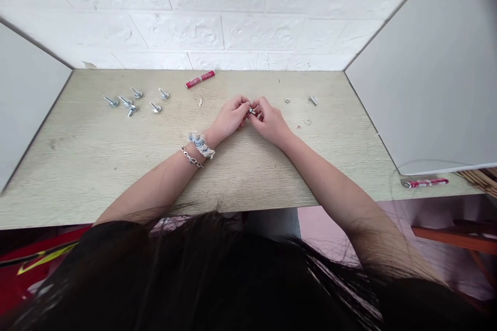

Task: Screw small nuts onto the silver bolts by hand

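Small silver metal fastener (252, 110) pinched at centre frame between fingers of both closed hands, left hand (229, 119) and right hand (269, 122); 6 silver bolts (156, 107) lie upper left on pale wood counter (77, 176), 1 silver bolt (313, 101) right.

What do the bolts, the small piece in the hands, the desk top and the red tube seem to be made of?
The bolts look like zinc-plated steel, judging by their bright silvery sheen. The small piece shines like metal too, but is too small to tell more. The desk top looks like matte wood-grain laminate. The red tube looks glossy, perhaps plastic or foil; hard to tell.
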The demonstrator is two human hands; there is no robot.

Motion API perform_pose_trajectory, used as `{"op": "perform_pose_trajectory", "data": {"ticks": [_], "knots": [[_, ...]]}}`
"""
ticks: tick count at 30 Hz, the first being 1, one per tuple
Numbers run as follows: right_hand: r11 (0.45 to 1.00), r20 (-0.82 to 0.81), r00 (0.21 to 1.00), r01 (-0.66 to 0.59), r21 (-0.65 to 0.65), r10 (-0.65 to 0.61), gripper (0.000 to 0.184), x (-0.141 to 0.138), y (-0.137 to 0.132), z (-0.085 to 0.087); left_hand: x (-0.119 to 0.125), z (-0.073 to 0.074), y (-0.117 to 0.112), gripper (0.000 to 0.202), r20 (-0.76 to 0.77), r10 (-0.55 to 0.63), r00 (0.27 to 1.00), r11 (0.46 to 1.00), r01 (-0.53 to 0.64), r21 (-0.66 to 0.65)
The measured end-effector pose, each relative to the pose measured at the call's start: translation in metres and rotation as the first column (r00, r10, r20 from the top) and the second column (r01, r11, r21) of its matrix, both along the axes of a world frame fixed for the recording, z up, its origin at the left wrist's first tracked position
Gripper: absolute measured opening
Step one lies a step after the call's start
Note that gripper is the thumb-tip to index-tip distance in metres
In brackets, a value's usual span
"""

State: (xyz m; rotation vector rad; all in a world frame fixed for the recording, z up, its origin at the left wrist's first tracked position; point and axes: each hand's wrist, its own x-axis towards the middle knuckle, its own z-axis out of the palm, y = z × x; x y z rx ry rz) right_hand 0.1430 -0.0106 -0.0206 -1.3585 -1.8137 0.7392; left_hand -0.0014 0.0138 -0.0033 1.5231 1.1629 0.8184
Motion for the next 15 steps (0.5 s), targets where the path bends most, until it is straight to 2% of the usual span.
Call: {"op": "perform_pose_trajectory", "data": {"ticks": [3,8,13,15], "knots": [[1.0,0.034,0.999,-0.014,0.011,0.013,0.014,0.001,0.0017,0.0014,-0.0002,-0.0007,0.0003,0.014,-0.009,0.0,1.0,1.0,0.0,0.002],[1.0,0.076,0.997,-0.013,0.012,0.012,0.03,0.0016,0.0034,0.0046,0.0008,-0.0003,0.0007,0.018,-0.017,-0.017,1.0,1.0,0.018,0.015],[1.0,0.097,0.995,0.018,-0.011,-0.017,0.014,-0.0011,-0.0017,0.0069,0.0019,0.0037,-0.0008,0.02,-0.003,-0.015,1.0,1.0,0.015,-0.019],[1.0,0.083,0.996,0.011,-0.001,-0.011,0.017,-0.0018,-0.0032,0.0069,0.0021,0.0052,-0.0018,0.02,-0.004,-0.019,1.0,1.0,0.019,-0.023]]}}
